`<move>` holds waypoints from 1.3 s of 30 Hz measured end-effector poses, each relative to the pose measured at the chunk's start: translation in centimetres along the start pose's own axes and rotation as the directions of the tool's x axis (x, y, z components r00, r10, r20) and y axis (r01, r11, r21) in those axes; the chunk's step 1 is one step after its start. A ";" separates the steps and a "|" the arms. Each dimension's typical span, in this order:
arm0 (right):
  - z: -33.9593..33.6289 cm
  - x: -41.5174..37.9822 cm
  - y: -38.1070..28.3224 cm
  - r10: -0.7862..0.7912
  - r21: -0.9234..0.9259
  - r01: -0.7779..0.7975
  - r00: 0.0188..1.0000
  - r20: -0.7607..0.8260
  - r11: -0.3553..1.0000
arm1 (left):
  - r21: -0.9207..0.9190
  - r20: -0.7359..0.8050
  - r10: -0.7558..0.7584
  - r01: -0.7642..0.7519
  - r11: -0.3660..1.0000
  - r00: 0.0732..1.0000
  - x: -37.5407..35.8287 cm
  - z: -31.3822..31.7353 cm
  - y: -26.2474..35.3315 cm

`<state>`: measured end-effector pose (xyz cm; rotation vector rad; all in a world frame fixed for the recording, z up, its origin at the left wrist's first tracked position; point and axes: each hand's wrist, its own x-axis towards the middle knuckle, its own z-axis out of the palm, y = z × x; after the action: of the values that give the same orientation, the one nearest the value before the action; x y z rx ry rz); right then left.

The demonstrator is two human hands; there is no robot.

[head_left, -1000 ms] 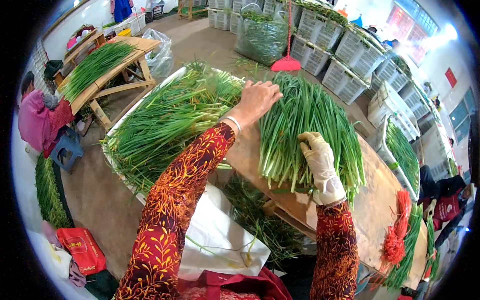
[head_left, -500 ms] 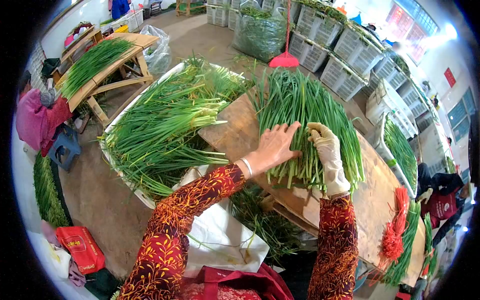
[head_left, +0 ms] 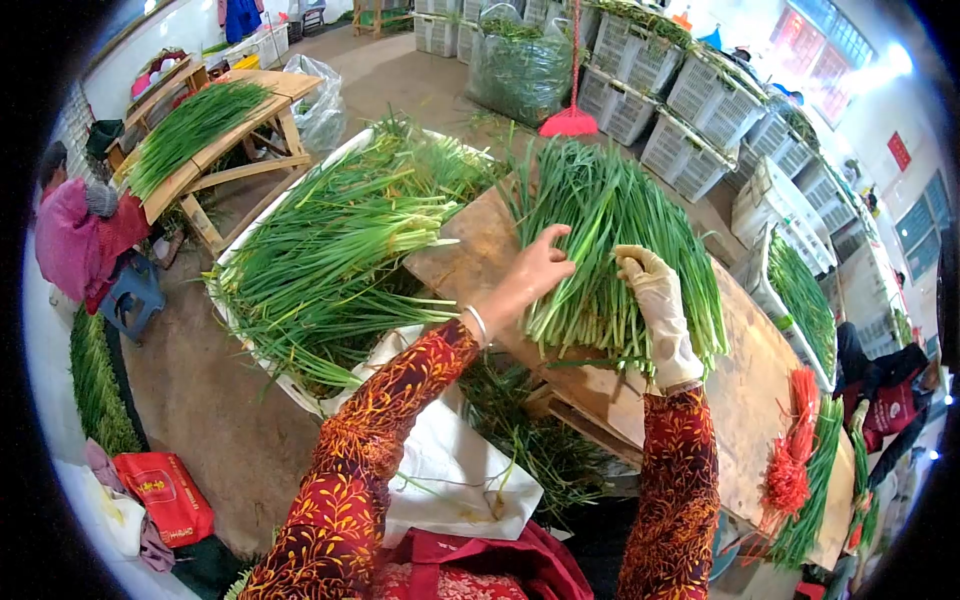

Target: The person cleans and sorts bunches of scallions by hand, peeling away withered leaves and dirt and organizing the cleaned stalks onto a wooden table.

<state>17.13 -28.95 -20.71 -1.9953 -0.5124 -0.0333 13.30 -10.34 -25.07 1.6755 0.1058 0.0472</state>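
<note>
A fan of green chives [head_left: 610, 240] lies on the wooden counter [head_left: 745, 390], leaf tips toward 12 o'clock, pale cut ends toward 6. The bare left hand [head_left: 535, 272] grips the bundle's edge at 9 o'clock — fingers curled round the outer stalks, thumb raised over them. The right hand [head_left: 655, 300], in a pale glove, lies on top of the stalks near the 3 o'clock side, fingers bent and pressing down; whether it pinches any single stalk I cannot tell.

At 9 o'clock from the counter, a white tray [head_left: 300, 395] holds a larger loose heap of chives [head_left: 330, 260], just beside the counter's corner. A white sack [head_left: 450, 470] lies below, toward 6 o'clock. Red ties [head_left: 795, 450] sit on the counter at 4 o'clock, well apart from the hands. At far 10 o'clock another person in pink [head_left: 75, 240] sits by a second counter [head_left: 215, 150] of chives; white crates [head_left: 690, 110] stand at 1 o'clock.
</note>
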 end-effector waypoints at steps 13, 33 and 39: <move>0.9 -0.5 -1.4 0.069 0.080 -0.074 0.996 0.059 0.994 | -0.356 0.161 0.047 0.014 0.934 0.986 0.5 -0.8 -2.5; 1.7 -4.3 -4.7 0.150 0.458 -0.116 0.988 -0.039 0.881 | -0.146 0.087 -0.096 0.108 0.983 0.992 -0.7 0.0 0.3; 0.6 -13.5 -4.7 0.048 0.551 0.093 0.971 -0.235 0.829 | -0.273 0.140 0.028 0.011 0.962 0.990 -0.4 0.4 -0.6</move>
<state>3.02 -31.24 -20.23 -1.3806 -0.3367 -0.1238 12.89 -10.67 -25.69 1.3981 -0.0162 -0.0498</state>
